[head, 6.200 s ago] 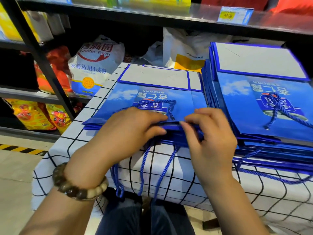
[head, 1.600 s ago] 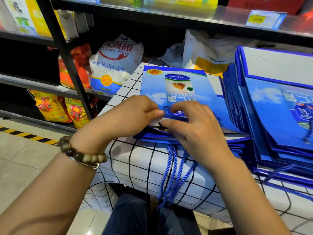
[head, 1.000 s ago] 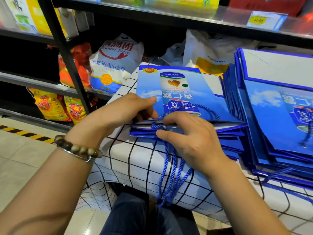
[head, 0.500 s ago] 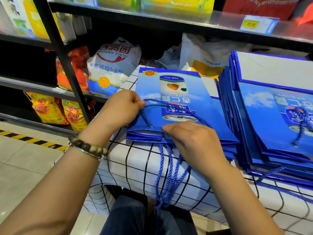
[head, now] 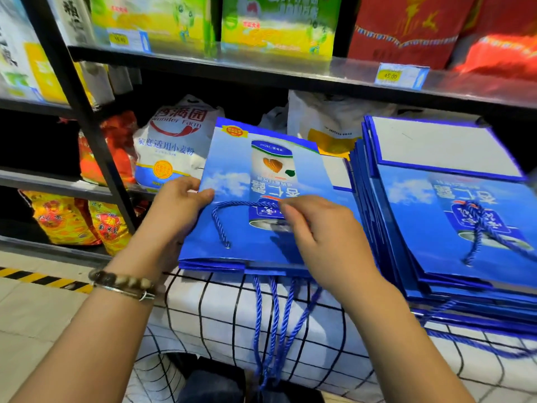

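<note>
On the tabletop [head: 203, 309], atop a low stack [head: 215, 264], the flattened bag [head: 261, 242] lies print up. The left hand [head: 177, 210] grips its left edge, thumb on top. The right hand [head: 322, 239] pinches the cord [head: 247, 203] in its grip, seemingly between thumb and forefinger. A taller stack [head: 465, 228] stands just right; a flour sack [head: 171, 149] sits behind.

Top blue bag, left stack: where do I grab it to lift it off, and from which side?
Probably its left edge, from the left, as the left hand does: the top bag lies flat, that edge is free, and the taller stack crowds its right. The cord handle the right hand pinches is limp.
</note>
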Demonstrator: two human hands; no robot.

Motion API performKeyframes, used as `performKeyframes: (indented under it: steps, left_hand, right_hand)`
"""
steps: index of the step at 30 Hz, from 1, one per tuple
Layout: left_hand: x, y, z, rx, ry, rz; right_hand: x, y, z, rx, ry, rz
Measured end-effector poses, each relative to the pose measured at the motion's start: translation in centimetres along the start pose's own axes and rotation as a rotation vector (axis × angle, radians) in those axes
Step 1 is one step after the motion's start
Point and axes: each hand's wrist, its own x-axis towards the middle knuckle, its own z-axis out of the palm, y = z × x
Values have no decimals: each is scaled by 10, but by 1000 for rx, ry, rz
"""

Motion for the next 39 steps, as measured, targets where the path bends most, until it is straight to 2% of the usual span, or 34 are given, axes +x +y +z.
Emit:
performKeyframes:
  steps: [2, 5, 6, 8, 10, 13, 15, 19, 25, 29, 32, 34, 36, 38, 39]
  left_hand:
    - [-8, 4, -9, -96, 55, 43]
    - [-17, 11, -25, -309, 104, 66]
    - [-19, 15, -30, -361, 130, 78]
    - [-23, 26, -38, -420, 176, 133]
    - [-26, 41, -39, -479, 168, 169]
    - [-25, 68, -28, -506, 107, 220]
    - [-22, 90, -7, -431, 41, 296]
    - [-20, 127, 57, -200, -130, 432]
    - [-27, 133, 152, 195, -308, 461]
    - [-34, 115, 178, 446, -356, 398]
    - [-37, 111, 179, 694, -332, 443]
    - [-40, 119, 173, 751, -241, 512]
    - [-42, 133, 172, 621, -152, 623]
    - [-38, 142, 186, 524, -238, 719]
    - [-35, 143, 197, 581, -343, 743]
  right_hand:
    - [13, 10, -7, -118, 49, 131]
    - [25, 20, -12, -325, 9, 281]
    - [27, 20, -15, -310, -2, 338]
    - [31, 16, -24, -133, 6, 401]
    - [35, 13, -43, 44, 110, 371]
    - [38, 16, -85, 38, 239, 285]
    - [35, 32, -119, -74, 245, 307]
    - [11, 76, -178, -212, 247, 482]
    - [-47, 136, -214, -325, 247, 749]
    - [-66, 159, -200, -326, 143, 791]
    - [-69, 169, -194, -424, 2, 838]
    - [-64, 171, -200, -529, -23, 791]
    - [-51, 167, -208, -604, 92, 646]
    - [-32, 159, -206, -554, 123, 518]
    - [-22, 155, -201, -494, 73, 495]
